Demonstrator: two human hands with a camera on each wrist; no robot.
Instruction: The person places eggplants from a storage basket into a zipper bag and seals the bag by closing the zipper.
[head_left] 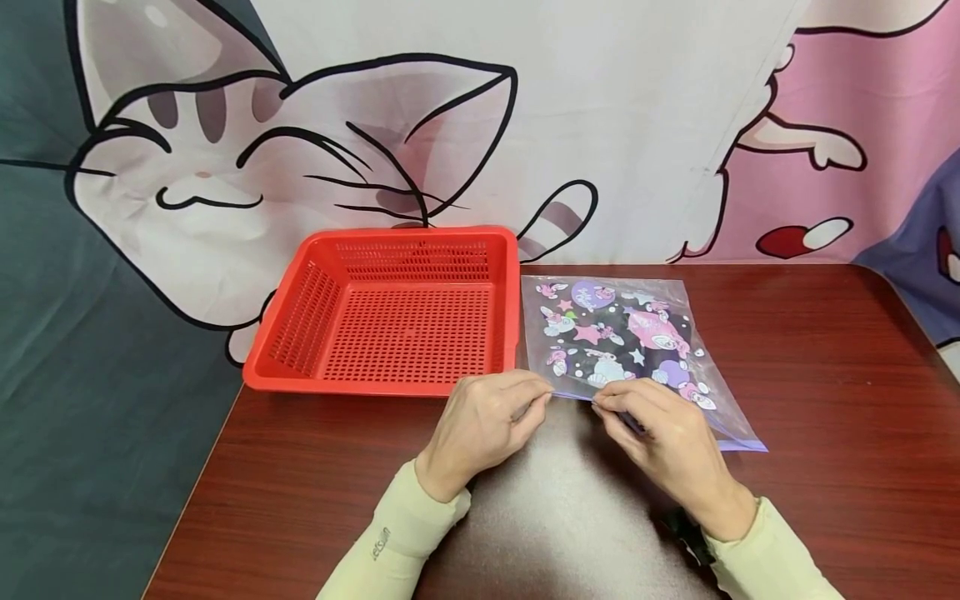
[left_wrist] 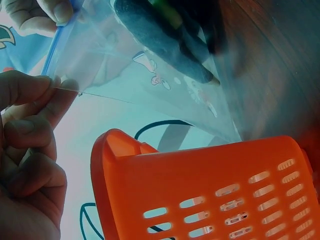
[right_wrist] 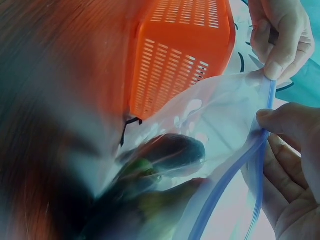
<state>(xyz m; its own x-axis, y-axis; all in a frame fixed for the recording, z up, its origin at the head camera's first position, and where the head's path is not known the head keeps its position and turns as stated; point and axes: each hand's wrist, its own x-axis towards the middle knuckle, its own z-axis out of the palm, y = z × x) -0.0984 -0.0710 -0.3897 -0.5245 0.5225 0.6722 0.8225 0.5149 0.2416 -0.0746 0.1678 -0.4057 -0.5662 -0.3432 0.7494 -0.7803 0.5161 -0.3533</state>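
A clear zip bag (head_left: 588,333) printed with pink, purple and white cartoon figures lies on the table, its purple zip strip (head_left: 742,446) toward me. My left hand (head_left: 487,425) pinches the zip's left corner between thumb and index finger. Just to the right, my right hand (head_left: 667,437) pinches the same strip. In the right wrist view the two edges of the strip stand apart beyond the right hand. Inside the bag are several dark, rounded, elongated things (right_wrist: 175,152) with some green among them; their kind is not clear through the plastic.
A red perforated plastic basket (head_left: 382,387) stands on the brown table (head_left: 832,375), close to the left of the bag, with nothing inside. Behind the table hangs a cloth (head_left: 637,125) with cartoon cats.
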